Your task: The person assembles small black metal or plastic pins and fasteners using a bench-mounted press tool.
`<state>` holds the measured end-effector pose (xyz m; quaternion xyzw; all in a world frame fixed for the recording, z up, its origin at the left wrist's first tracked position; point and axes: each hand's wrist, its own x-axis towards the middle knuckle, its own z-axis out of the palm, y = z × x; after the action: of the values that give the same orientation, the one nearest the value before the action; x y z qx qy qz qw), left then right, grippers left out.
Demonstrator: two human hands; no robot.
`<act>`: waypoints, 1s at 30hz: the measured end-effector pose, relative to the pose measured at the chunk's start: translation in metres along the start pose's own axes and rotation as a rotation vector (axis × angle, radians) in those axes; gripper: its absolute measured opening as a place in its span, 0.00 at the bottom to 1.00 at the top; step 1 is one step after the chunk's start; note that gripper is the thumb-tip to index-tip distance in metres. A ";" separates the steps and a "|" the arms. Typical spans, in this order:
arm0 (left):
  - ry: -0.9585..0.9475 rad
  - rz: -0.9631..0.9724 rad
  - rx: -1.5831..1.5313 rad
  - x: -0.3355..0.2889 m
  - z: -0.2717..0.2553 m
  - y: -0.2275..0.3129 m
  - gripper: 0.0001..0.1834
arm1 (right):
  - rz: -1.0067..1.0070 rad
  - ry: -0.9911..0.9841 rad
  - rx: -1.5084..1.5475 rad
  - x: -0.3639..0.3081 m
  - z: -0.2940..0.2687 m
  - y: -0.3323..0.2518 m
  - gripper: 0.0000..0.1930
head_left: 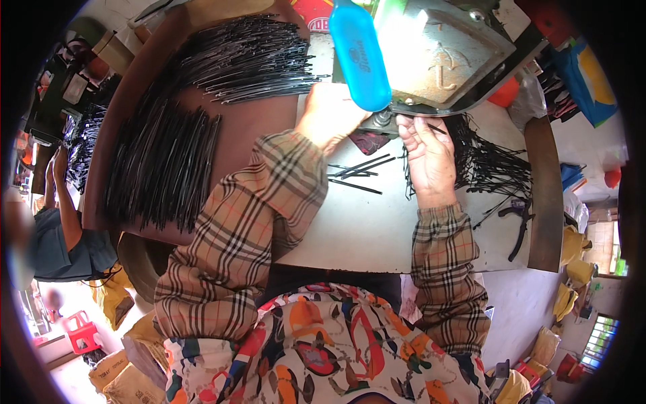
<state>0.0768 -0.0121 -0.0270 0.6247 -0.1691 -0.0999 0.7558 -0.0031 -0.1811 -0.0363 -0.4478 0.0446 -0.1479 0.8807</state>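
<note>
On the white desk (377,229) beneath a metal press (444,54), I see my left hand (326,114) gripping its blue handle (360,57), my right hand (427,151) pinching thin black rods (491,165).

A red sign (315,15) with pale lettering shows at the far edge of the table (377,229), partly hidden behind the blue handle (359,54); the handle bears a dark printed label along its length. Yellow-brown sacks (124,377) sit on the floor, lower left; more yellow bags (572,249) lie beyond the table's right edge.
</note>
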 end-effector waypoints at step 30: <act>-0.257 -0.517 0.499 0.013 -0.007 0.050 0.12 | 0.006 0.027 -0.084 -0.002 0.007 -0.003 0.06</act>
<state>0.0888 -0.0004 0.0223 0.7941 -0.1183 -0.3205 0.5027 -0.0039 -0.1764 -0.0298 -0.4824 0.0640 -0.1493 0.8608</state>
